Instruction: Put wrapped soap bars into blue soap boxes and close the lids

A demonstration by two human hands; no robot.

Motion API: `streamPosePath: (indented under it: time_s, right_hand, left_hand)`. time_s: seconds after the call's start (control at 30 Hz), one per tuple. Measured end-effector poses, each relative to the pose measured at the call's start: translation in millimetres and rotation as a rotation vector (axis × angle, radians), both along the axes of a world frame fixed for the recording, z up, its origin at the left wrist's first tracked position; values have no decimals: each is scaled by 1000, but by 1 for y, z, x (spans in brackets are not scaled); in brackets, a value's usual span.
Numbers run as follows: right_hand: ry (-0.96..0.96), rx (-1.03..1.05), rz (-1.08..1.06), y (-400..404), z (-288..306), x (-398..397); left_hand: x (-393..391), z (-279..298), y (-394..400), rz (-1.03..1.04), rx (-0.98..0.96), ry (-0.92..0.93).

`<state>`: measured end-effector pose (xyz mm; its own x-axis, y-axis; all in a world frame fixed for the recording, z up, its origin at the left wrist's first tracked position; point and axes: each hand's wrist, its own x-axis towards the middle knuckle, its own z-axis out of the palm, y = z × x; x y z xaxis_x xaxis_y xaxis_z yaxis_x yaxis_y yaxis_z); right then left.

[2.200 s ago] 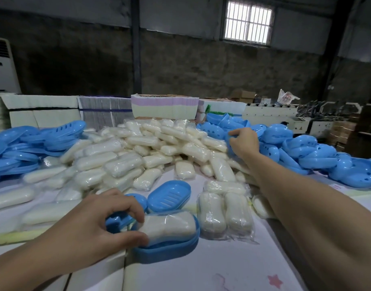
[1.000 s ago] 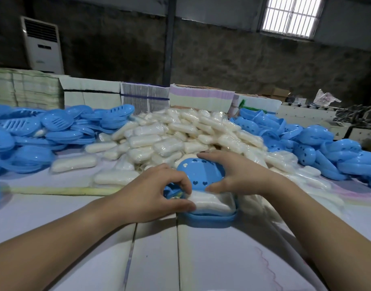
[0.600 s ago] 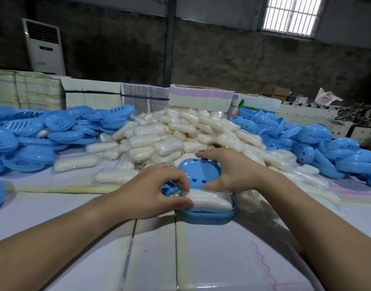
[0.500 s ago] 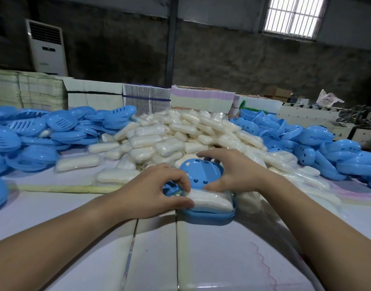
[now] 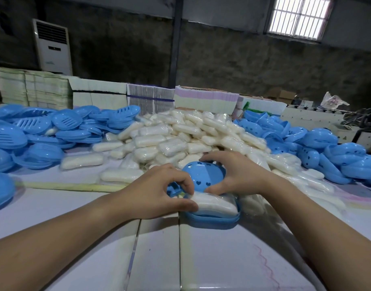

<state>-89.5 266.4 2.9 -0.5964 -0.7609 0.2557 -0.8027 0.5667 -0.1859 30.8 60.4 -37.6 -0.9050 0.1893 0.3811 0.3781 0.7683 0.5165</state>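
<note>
Left hand (image 5: pixel 157 192) pinches the near end of the wrapped soap bar (image 5: pixel 215 203) sitting in the blue box base (image 5: pixel 214 219), and covers part of both. Right hand (image 5: pixel 237 175) grips the heart-holed lid (image 5: pixel 203 175), tilted up behind the soap and not closed. Air conditioner (image 5: pixel 53 46) has a logo, too blurry to read.

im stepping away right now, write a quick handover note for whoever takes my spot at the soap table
Left hand: pinches the wrapped soap bar at its left end, steadying it in the blue box base.
Right hand: grips the heart-holed lid, tilted above the bar.
Done: bar seated in base.
Left: press the lid shut, then go on. Loose bars are heaped behind; lids and trays at left, more blue parts at right.
</note>
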Motion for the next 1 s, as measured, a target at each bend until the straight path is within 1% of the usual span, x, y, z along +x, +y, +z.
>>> streamPosePath:
  time_s: [0.2,0.37,0.47,0.6,0.67,0.8,0.93,1.0]
  right_hand:
    - [55,-84,14,-1,-1,5]
    - [69,-113,19,-4,-1,10]
    - [113,-88,-12,-5,1,11]
    - [100,-76,-20,-5,-2,8]
    - [111,-85,-36,-4,-5,4]
    - [118,-50,-111,-2,-13,-13]
    - [65,-5,-186,-4,-20,-28]
    - [88,4,-206,-7,-20,-30]
  left_hand:
    - [0,-1,-1,15,-17,8]
    - [-1,-1,-2,13,-8,20]
    - [-1,-1,-2,12,-11,28]
    - [-1,-1,-2,15,-20,35]
    - [-2,-1,-1,22,-44,74]
    - [-3,-3,4,64,-81,109]
    - [-4,-4,4,97,-103,112]
    - [-4,-5,3,117,-102,108]
